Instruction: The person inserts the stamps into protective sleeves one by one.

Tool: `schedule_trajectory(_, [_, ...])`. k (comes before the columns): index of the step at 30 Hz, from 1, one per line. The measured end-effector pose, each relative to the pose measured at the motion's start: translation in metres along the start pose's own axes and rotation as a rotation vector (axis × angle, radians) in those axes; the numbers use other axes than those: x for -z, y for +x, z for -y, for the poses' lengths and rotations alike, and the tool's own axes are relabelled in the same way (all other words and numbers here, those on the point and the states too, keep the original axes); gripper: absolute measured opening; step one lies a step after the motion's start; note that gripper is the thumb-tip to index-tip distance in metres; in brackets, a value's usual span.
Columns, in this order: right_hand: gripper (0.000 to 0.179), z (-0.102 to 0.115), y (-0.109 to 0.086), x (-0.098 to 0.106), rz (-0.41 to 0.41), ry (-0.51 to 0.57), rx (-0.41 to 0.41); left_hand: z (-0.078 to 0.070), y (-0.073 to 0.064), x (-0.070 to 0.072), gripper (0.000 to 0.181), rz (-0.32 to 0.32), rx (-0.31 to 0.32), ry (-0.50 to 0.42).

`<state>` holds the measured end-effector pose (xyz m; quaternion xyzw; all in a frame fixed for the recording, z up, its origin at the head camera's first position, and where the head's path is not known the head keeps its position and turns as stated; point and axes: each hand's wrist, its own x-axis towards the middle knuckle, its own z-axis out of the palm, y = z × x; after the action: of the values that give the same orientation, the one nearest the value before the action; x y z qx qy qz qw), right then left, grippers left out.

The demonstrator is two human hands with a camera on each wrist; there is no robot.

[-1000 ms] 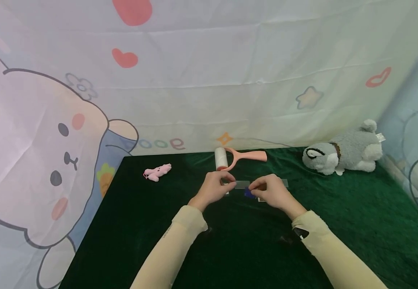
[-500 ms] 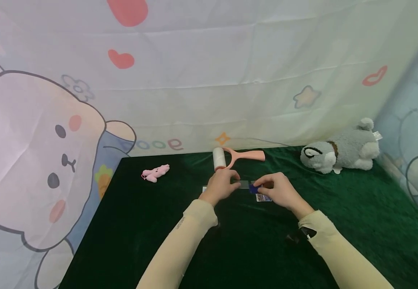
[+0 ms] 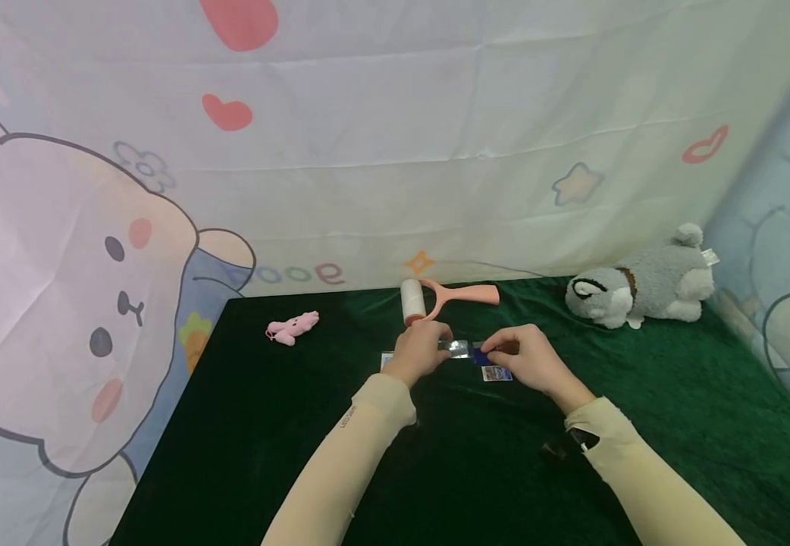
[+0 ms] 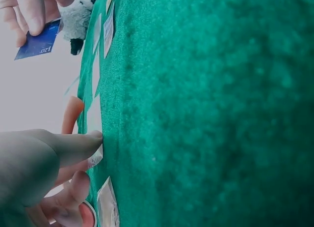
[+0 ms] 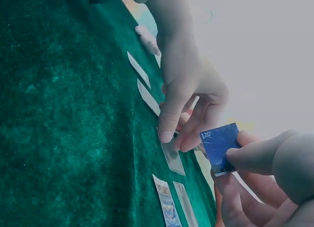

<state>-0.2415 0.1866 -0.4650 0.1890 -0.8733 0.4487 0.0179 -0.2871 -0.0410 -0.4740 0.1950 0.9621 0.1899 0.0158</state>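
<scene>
My right hand [image 3: 528, 356] pinches a blue stamp [image 5: 219, 146] marked 120 between thumb and fingers, raised above the cloth. To its left, my left hand [image 3: 421, 350] pinches one end of a clear plastic sleeve [image 5: 172, 160]; the thumb lies on its face, while the far fingertips are partly hidden. The sleeve shines in the head view. A printed stamp [image 3: 497, 374] lies on the cloth just below the right fingers. Another clear sleeve [image 5: 185, 205] lies beside that stamp. Past the left hand lies a pale flat piece [image 4: 108, 205].
Dark green velvet [image 3: 299, 455] covers the table. Behind the hands lies a lint roller [image 3: 413, 299] with a peach handle. A pink plush [image 3: 293, 327] is at the left, a grey plush animal [image 3: 647, 288] at the back right. A printed curtain [image 3: 381, 152] hangs behind.
Both hands have shifted slightly to the right over the last second, the blue stamp still in the right. The printed stamp below is more visible, and the sleeve now catches the light.
</scene>
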Motion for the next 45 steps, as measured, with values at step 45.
schedule_trajectory(45, [0.006,-0.001,0.000,0.007,-0.037,0.036,0.002,0.008,-0.011,0.012,0.011,-0.115,-0.059,-0.187])
